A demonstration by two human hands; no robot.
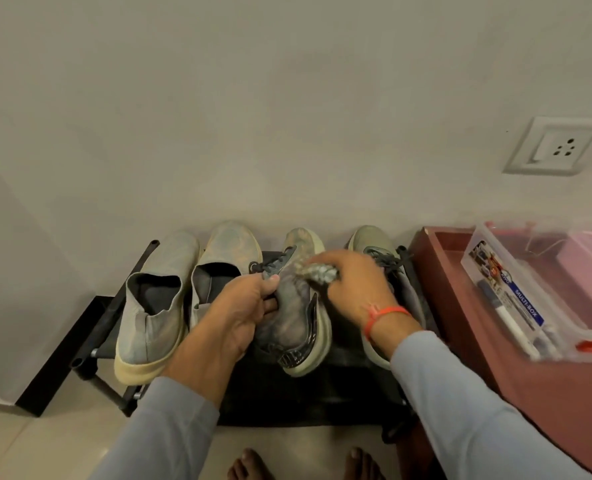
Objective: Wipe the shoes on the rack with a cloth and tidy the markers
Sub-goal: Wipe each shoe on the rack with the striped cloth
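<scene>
**Asha:** Head view looks straight down on the shoe rack (90, 327), so take that as the marker for everything. Which shoe is being wiped?

**Ravi:** The laced sneaker (298, 306), third from the rack's left end. The left hand (249, 306) has its grip curled round the sneaker's collar, thumb on top, likely to stop it sliding while it is rubbed.

**Asha:** And the cloth?

**Ravi:** The cloth (318, 271) is bunched in the right hand (353, 285), whose grip is closed round it and pressed on the sneaker's upper near the laces. A wad probably gives a firmer rub than a flat sheet.

**Asha:** Where are the other shoes?

**Ravi:** Two slip-on shoes (159, 299) sit at the rack's left end, toes to the wall (287, 98). The sneaker's mate (381, 258) stands at the rack's right end, partly hidden by the right wrist.

**Asha:** The markers?

**Ravi:** They lie in a clear plastic box (516, 289) on the red table (460, 306) just right of the rack. One white marker (512, 323) shows plainly. I judge tidying has not begun.
</scene>
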